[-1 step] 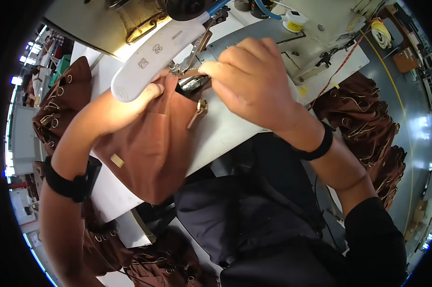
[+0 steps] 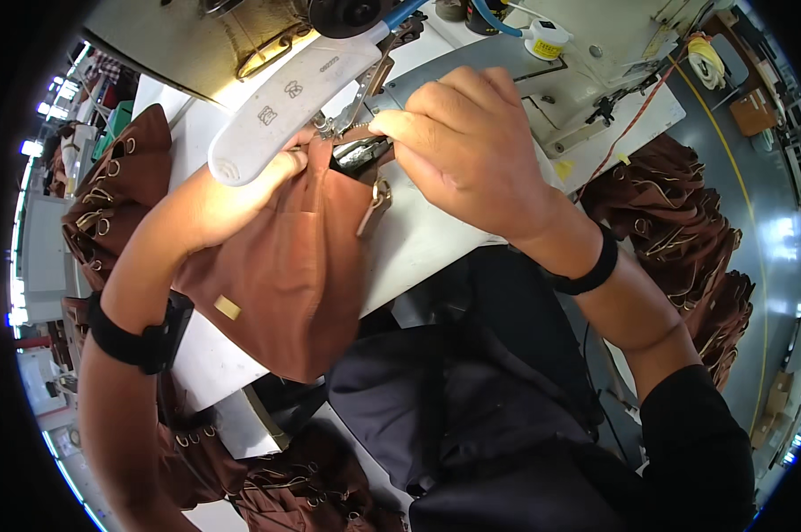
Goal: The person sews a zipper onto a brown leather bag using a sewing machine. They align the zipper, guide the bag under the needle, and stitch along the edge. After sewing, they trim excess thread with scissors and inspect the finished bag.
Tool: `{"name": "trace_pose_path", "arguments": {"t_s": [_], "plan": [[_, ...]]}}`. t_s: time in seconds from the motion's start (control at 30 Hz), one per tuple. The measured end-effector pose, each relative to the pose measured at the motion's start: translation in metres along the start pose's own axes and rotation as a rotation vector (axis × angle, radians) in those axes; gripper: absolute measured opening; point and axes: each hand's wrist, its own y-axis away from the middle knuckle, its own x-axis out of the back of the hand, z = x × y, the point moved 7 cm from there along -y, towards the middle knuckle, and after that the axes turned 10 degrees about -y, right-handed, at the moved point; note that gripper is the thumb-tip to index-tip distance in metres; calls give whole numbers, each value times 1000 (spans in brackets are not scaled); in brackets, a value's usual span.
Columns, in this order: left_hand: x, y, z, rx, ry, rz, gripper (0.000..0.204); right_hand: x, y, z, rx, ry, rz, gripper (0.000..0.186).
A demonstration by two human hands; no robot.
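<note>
While the right hand [image 2: 471, 160] pinches a brown strip [image 2: 356, 134] just right of the presser foot [image 2: 324, 127], the left hand [image 2: 254, 191] lies left of that foot, its thumb against the brown bag [image 2: 276, 275]; its other fingertips are partly hidden, so whether it pinches cannot be told. The bag extends below the presser foot, its lower end past the edge of the table [image 2: 409, 235]. Sound handling probably calls for light, even tension on the strip, flush layers at the presser foot and fingertips clear of it. The gold-coloured fitting [image 2: 381, 192], below right of the presser foot, is best kept aside.
</note>
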Motion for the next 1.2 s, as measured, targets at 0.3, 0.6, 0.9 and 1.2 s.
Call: {"name": "trace_pose_path", "arguments": {"t_s": [0.3,0.6,0.9,1.2], "plan": [[-23,4,1,218,396,30,31,-3,-9,9,-66,-3,39,12],[-46,14,15,272,950,213,22,-4,-3,9,-243,20,151,14],[-52,12,14,389,1004,71,18,4,14,16,-323,-71,284,19],[-58,9,-16,353,1098,-2,22,-25,83,11,-1054,-1169,-4,47]]}}
